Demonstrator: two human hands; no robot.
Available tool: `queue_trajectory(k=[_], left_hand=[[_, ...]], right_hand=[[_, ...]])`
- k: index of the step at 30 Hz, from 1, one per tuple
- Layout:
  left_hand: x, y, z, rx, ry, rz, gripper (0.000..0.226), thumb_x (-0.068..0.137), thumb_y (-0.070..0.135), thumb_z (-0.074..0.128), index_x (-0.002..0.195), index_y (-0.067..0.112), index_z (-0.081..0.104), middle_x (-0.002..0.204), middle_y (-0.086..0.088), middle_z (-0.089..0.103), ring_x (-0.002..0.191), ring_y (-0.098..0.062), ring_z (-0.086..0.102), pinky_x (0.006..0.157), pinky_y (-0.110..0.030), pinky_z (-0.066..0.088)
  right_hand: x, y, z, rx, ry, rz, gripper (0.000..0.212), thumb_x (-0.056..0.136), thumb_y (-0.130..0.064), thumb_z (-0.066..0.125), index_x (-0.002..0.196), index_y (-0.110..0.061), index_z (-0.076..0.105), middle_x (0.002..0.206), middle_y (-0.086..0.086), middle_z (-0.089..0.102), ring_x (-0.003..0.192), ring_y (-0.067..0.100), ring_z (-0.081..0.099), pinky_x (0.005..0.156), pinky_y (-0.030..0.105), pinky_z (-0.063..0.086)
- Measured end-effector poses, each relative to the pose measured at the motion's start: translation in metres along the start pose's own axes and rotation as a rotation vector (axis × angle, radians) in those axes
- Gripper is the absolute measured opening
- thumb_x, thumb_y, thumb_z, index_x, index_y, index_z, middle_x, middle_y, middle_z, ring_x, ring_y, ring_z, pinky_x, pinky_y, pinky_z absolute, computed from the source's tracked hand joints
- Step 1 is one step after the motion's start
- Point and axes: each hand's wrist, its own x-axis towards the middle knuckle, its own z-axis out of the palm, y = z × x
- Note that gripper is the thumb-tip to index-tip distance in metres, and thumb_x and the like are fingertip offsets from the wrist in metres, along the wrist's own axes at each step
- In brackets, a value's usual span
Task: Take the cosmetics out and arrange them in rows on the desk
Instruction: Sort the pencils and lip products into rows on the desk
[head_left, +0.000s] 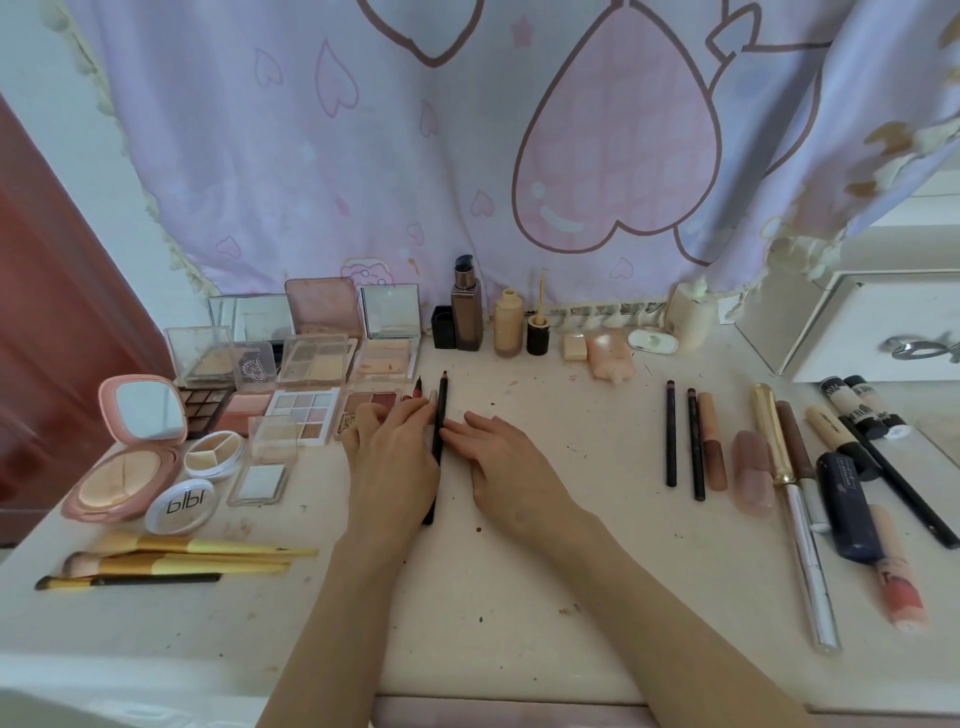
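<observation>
Desk (519, 571): white, speckled with stains.

Centre: black pencil (439, 447), lying lengthwise, tip pointing away. Left hand (392, 467) lies flat just left of it, fingers (410, 415) straight and close together, touching the pencil's side; a red pencil (417, 388) and a silver one (432, 399) show past its fingertips. Right hand (498, 457) lies flat just right of the pencil, fingers (460, 428) straight and together, tips against it.

Left: open palettes (304, 410) in rows, pink compact (130, 457) with mirror raised, round white pot (179, 506).

Front left: three brushes (176, 564), laid sideways.

Back: dark pump bottle (466, 306), beige bottle (508, 322), small black jar (538, 332), standing near a lilac curtain (467, 130).

Right: row of liners, tubes and sticks (779, 467), side by side, lengthwise.

Far right: white drawer unit (857, 322).
</observation>
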Motion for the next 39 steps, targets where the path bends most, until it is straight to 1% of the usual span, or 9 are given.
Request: queue_trajectory(k=[6,9,12,15,18,23,29,34,39], left_hand=[[0.002,0.0,0.001,-0.059,0.048,0.007,0.032,0.092,0.009,0.051,0.122,0.009,0.059,0.128,-0.004,0.057,0.109,-0.031,0.042,0.091,-0.037,0.028],[0.002,0.003,-0.002,-0.108,0.072,0.025,0.037,0.089,0.003,0.05,0.125,0.007,0.056,0.128,-0.007,0.056,0.113,-0.033,0.041,0.094,-0.044,0.031],[0.003,0.01,-0.005,-0.167,0.129,0.083,0.037,0.09,0.015,0.042,0.123,0.006,0.057,0.123,-0.011,0.058,0.112,-0.028,0.04,0.095,-0.044,0.036],[-0.001,0.028,-0.01,-0.193,0.139,0.211,0.046,0.088,0.026,0.033,0.123,0.006,0.055,0.119,-0.01,0.06,0.109,-0.019,0.04,0.092,-0.033,0.035],[-0.014,0.052,-0.009,-0.199,-0.023,0.364,0.046,0.092,0.031,0.038,0.132,0.01,0.049,0.13,-0.005,0.053,0.12,-0.019,0.044,0.098,-0.032,0.035],[-0.026,0.073,0.006,-0.085,-0.362,0.425,0.055,0.098,0.039,0.032,0.147,0.022,0.016,0.155,0.006,0.013,0.142,-0.012,0.009,0.114,-0.028,0.012],[-0.029,0.07,0.005,-0.037,-0.42,0.455,0.049,0.1,0.036,0.026,0.147,0.022,0.02,0.155,0.007,0.014,0.143,-0.009,0.007,0.114,-0.024,0.002],[-0.029,0.069,0.006,-0.065,-0.418,0.449,0.048,0.1,0.035,0.026,0.147,0.023,0.022,0.155,0.008,0.015,0.143,-0.008,0.007,0.114,-0.023,0.0],[-0.028,0.068,0.003,-0.145,-0.429,0.435,0.047,0.099,0.035,0.031,0.145,0.024,0.028,0.153,0.01,0.021,0.142,-0.006,0.011,0.112,-0.019,0.003]], right_hand=[[0.0,0.001,0.001,-0.003,-0.018,0.005,0.053,0.093,0.0,0.038,0.144,-0.013,0.031,0.153,0.001,0.028,0.142,0.016,0.021,0.115,0.025,0.007],[-0.002,0.0,-0.004,0.146,0.061,0.081,0.048,0.095,0.001,0.036,0.142,-0.009,0.035,0.15,0.005,0.034,0.14,0.015,0.028,0.112,0.016,0.01],[-0.011,0.0,-0.021,0.254,0.182,0.156,0.038,0.097,-0.004,0.039,0.134,-0.006,0.047,0.141,0.007,0.047,0.132,0.017,0.041,0.106,0.011,0.019],[-0.031,0.008,-0.046,0.27,0.262,0.208,0.031,0.096,-0.011,0.046,0.125,-0.009,0.058,0.128,0.004,0.059,0.119,0.016,0.052,0.099,0.012,0.028],[-0.056,0.032,-0.069,0.119,0.31,0.364,0.024,0.094,-0.02,0.051,0.112,-0.013,0.065,0.111,0.001,0.064,0.105,0.017,0.056,0.097,0.025,0.034],[-0.073,0.076,-0.085,-0.226,0.218,0.655,0.026,0.093,-0.029,0.05,0.097,-0.007,0.063,0.1,0.008,0.06,0.1,0.025,0.053,0.085,0.039,0.045],[-0.06,0.081,-0.085,-0.457,0.109,0.701,0.033,0.095,-0.037,0.042,0.102,-0.007,0.055,0.104,0.009,0.061,0.1,0.027,0.056,0.081,0.033,0.039],[-0.052,0.073,-0.089,-0.525,0.035,0.716,0.014,0.092,-0.016,0.042,0.092,-0.013,0.055,0.101,0.006,0.064,0.098,0.026,0.057,0.081,0.033,0.031],[-0.06,0.066,-0.088,-0.408,0.289,0.703,0.028,0.09,-0.022,0.045,0.067,-0.007,0.049,0.069,0.004,0.052,0.081,0.027,0.058,0.072,0.032,0.033]])
